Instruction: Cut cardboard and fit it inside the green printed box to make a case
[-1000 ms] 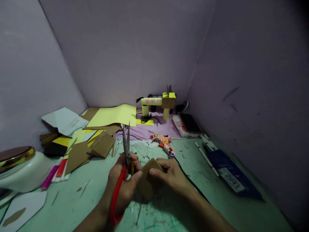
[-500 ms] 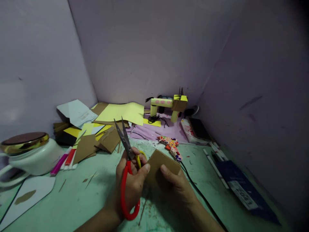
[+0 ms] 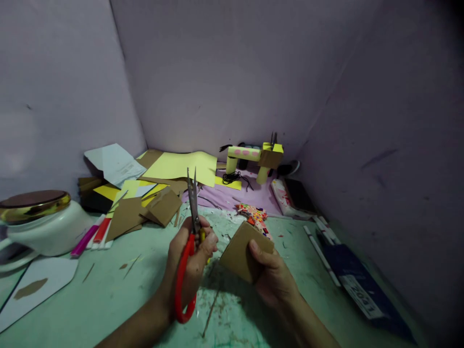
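Note:
My left hand [image 3: 190, 263] is closed round red-handled scissors [image 3: 188, 251]; the steel blades point up and away, nearly together. My right hand [image 3: 271, 275] grips a small brown cardboard piece [image 3: 242, 251], thumb on its face, held just above the green cutting mat [image 3: 108, 290]. A narrow gap separates the card from the scissors. A thin stick [image 3: 210, 314] lies on the mat below my hands.
A white pot with a gold-rimmed lid [image 3: 39, 222] stands at the left. Markers [image 3: 94, 234], cardboard scraps [image 3: 145, 210] and yellow paper [image 3: 181, 166] lie behind. A patterned glue gun [image 3: 255, 217], a yellow paper model [image 3: 253, 159], a phone [image 3: 299, 193] and a dark booklet [image 3: 362, 280] sit right.
The scissors have swung more upright and the blades have closed. My right hand has pulled the cardboard piece away from my left hand and tilted it.

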The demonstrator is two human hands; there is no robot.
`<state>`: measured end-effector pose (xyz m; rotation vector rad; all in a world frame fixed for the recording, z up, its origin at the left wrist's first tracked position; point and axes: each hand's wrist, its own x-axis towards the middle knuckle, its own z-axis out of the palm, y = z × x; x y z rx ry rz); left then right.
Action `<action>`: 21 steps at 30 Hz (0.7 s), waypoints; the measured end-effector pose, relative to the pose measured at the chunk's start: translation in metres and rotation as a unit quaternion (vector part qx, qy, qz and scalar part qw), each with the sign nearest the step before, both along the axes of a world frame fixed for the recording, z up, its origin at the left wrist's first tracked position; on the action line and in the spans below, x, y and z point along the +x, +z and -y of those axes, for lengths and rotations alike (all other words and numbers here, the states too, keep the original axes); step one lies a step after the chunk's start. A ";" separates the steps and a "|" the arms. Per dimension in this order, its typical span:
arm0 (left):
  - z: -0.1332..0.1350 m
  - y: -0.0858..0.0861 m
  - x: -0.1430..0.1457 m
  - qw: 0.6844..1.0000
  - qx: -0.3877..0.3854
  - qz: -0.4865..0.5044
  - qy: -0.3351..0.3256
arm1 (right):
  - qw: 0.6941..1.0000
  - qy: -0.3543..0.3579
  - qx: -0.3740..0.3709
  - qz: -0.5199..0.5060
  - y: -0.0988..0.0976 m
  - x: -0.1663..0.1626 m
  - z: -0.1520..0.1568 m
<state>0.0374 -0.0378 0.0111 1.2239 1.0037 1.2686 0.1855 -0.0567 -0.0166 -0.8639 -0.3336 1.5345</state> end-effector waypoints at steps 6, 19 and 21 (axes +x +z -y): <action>-0.001 0.000 -0.007 0.997 0.035 -0.064 0.009 | 1.000 0.005 0.021 -0.002 0.000 0.005 0.000; 0.007 -0.002 0.001 0.995 0.042 -0.074 -0.058 | 0.993 0.086 0.079 0.006 0.001 -0.008 0.005; 0.006 -0.006 0.000 0.993 0.055 -0.092 -0.052 | 0.991 0.109 0.082 -0.003 0.002 -0.012 0.006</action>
